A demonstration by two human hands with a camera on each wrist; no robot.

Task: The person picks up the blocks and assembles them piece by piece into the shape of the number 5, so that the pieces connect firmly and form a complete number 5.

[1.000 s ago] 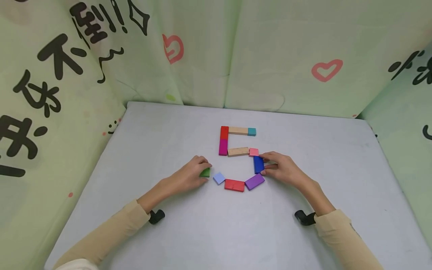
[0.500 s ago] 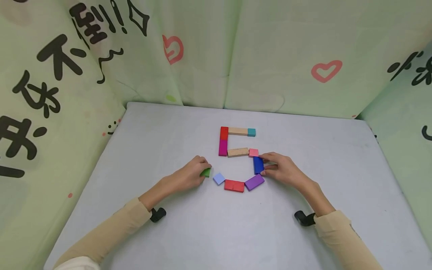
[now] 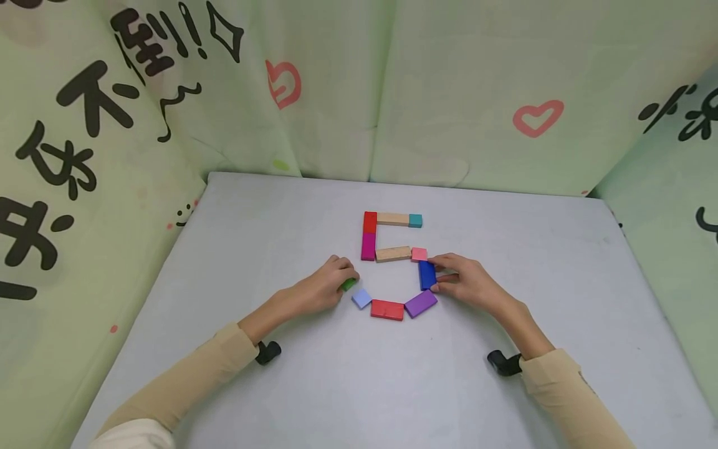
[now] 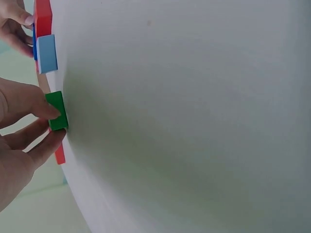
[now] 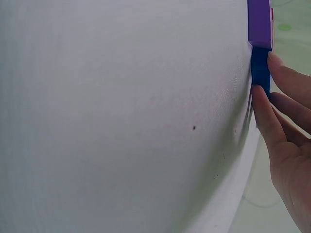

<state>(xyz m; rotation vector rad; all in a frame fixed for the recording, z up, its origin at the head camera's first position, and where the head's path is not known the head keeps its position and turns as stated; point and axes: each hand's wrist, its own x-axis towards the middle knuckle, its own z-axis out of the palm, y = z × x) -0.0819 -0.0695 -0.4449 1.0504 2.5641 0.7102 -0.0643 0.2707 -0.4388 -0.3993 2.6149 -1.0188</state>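
Note:
Between thumb and fingers, my left hand (image 3: 322, 288) holds a green block (image 3: 348, 284) just behind and left of a light blue block (image 3: 361, 299). The left wrist view shows the green block (image 4: 57, 109) pinched close to the table surface; whether it touches is unclear. On the other side, my right hand (image 3: 471, 280) pinches a dark blue block (image 3: 427, 275) by its ends, with its thumb near a purple block (image 3: 421, 304). The dark blue block (image 5: 261, 70) lies against the purple one in the right wrist view. A red block (image 3: 387, 310) joins the purple and light blue blocks.
Behind the hands, a pink block (image 3: 419, 254), a plain wood block (image 3: 393, 254), a magenta block (image 3: 368, 247), a red block (image 3: 370, 222), another wood block (image 3: 392, 219) and a teal block (image 3: 416, 221) continue the line. Curtains (image 3: 449, 93) border the white table (image 3: 359, 386).
My left hand has moved slightly right with the green block, which has turned and is now more covered by the fingers. My right hand stays at the dark blue block.

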